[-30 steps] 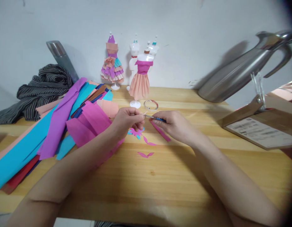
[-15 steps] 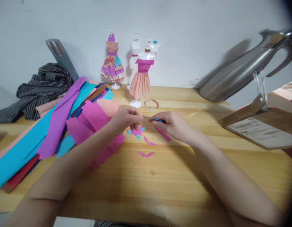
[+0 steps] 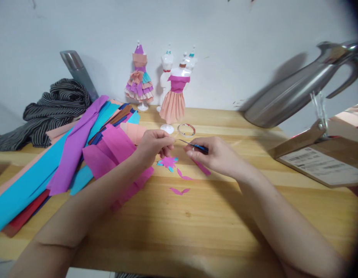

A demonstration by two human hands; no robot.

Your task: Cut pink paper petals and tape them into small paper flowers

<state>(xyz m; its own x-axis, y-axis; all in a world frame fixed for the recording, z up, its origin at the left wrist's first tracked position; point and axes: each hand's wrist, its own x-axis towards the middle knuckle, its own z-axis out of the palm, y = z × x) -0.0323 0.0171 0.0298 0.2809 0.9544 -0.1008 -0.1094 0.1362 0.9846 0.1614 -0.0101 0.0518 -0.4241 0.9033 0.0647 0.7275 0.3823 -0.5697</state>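
My right hand point(image 3: 219, 154) grips a pair of scissors point(image 3: 200, 147) with dark blue handles. Their thin blade points left toward my left hand point(image 3: 155, 144). The fingertips of that hand are pinched together on something small and pale that I cannot make out. Just below my left fingers lies a pink and blue paper flower point(image 3: 167, 163), partly covered. Pink petal-shaped scraps point(image 3: 184, 175) and another pink pair point(image 3: 179, 191) lie nearer to me. A narrow pink strip point(image 3: 202, 168) runs out from under my right hand.
Crepe paper strips point(image 3: 61, 154) heap up on the left beside a striped cloth point(image 3: 57, 104) and a flask point(image 3: 78, 73). Small dress forms point(image 3: 173, 100) stand at the back, a bracelet point(image 3: 187, 130) nearby. A steel jug point(image 3: 289, 88) and cardboard box point(image 3: 320, 158) are at right.
The scissors' blade has drawn slightly away from my left fingertips, and the handles are turned a little. My left hand keeps its pinch. The whole view has shifted slightly.
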